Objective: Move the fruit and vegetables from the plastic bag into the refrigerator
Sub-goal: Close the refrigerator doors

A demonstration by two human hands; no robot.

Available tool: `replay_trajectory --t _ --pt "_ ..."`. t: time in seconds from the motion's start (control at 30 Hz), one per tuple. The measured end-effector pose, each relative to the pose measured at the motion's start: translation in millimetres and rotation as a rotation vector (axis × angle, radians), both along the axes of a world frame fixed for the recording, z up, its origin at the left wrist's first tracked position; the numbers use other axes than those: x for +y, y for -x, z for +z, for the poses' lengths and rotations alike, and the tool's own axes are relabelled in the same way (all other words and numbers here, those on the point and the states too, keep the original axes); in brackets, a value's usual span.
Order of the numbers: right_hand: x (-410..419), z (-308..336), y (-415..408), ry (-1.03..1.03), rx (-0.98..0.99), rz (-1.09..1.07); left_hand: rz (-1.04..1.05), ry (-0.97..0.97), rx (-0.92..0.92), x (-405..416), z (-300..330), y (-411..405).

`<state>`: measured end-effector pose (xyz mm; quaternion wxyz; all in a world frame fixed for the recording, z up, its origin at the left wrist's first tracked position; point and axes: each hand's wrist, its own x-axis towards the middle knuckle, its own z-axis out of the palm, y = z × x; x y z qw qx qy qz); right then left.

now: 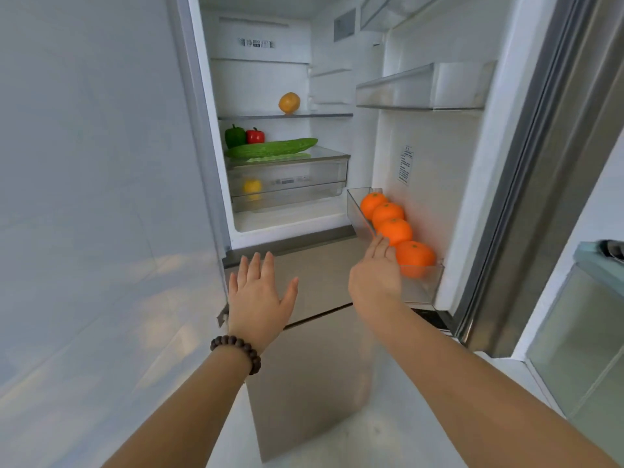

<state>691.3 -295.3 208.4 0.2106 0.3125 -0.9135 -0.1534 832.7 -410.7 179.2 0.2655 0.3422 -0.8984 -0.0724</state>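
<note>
The refrigerator (297, 238) stands with its right door swung open. Several oranges (415, 256) lie in a row in the lower door bin (423, 287). My right hand (376, 275) hovers beside the nearest orange, fingers straight, holding nothing. My left hand (258, 297) is spread flat in front of the lower drawer front, empty. An orange-yellow fruit (289, 102) sits on the upper shelf. A green pepper (235, 136), a red pepper (255, 136) and a long green gourd (271, 148) lie on the glass shelf below. A yellow fruit (252, 186) shows through the clear drawer. The plastic bag is out of view.
The left refrigerator door (101, 197) stays closed, close to my left hand. An upper door bin (425, 87) is mounted on the open door (533, 163). A glass-fronted cabinet (580, 332) stands at the far right.
</note>
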Motion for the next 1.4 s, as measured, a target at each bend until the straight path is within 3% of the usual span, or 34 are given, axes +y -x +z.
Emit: replay_trajectory --t 0.1,0.17,0.27,0.37,0.5,0.6,0.83,1.13,1.4 --pt "-22 7 -21 0.0 -0.062 -0.01 -0.034 0.014 0.039 -30 12 -26" --pt "-31 11 -37 0.107 -0.072 0.061 -0.053 0.018 0.071 -44 19 -39" --pt "-32 18 -62 0.387 0.119 0.277 -0.088 0.019 0.092 -59 26 -51" --pt "-12 23 -77 0.536 0.276 0.386 -0.124 0.02 0.1 -66 29 -52" --pt "30 27 -66 0.615 0.307 0.234 -0.171 0.026 0.117 -63 29 -46" --pt "50 27 -57 0.539 0.319 0.141 -0.204 0.021 0.115 -54 30 -36" --pt "24 26 -64 0.407 0.305 0.252 -0.191 0.027 0.13 -51 36 -19" --pt "-12 25 -68 0.23 0.335 0.619 -0.064 0.004 0.136 -73 28 -32" --pt "-86 14 -49 -0.027 0.321 0.725 0.059 -0.029 0.13 -105 23 -53"
